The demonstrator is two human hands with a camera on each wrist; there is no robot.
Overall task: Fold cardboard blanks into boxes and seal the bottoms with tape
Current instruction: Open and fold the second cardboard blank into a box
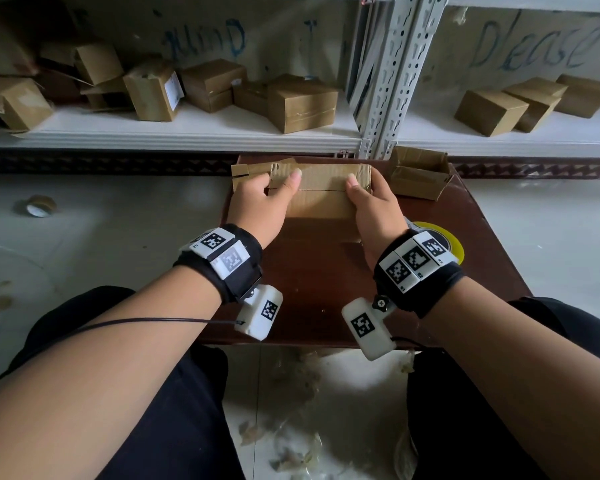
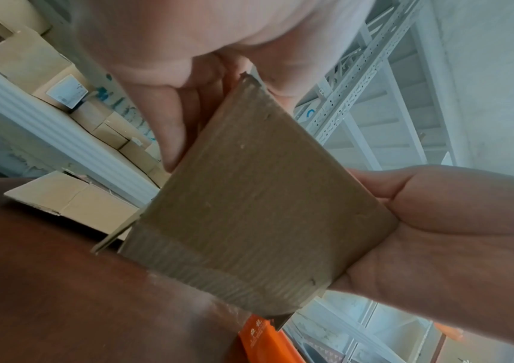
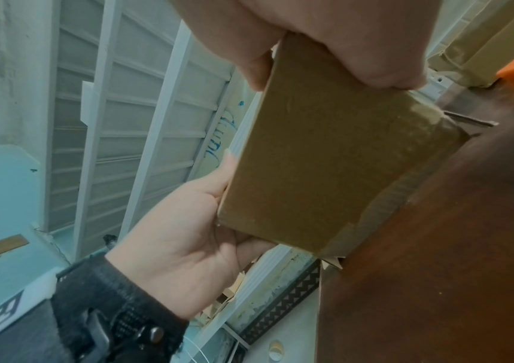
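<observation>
A small brown cardboard box [image 1: 321,195] is held over the far middle of the dark brown table [image 1: 326,271]. My left hand [image 1: 267,199] grips its left end and my right hand [image 1: 371,202] grips its right end, both thumbs on the top face. Wrinkled brown tape shows along the box's far edge. In the left wrist view the box [image 2: 258,208] sits between my left hand's fingers [image 2: 168,137] and my right hand [image 2: 454,233]. In the right wrist view a shiny tape strip runs along the box [image 3: 327,152] near the table [image 3: 451,270]. A yellow tape roll [image 1: 454,244] lies partly hidden under my right wrist.
An open-topped box [image 1: 418,176] stands at the table's back right, and a flat cardboard blank [image 1: 243,171] lies behind my left hand. Another tape roll [image 1: 40,206] lies on the floor at left. White shelves [image 1: 187,133] with several folded boxes run behind the table.
</observation>
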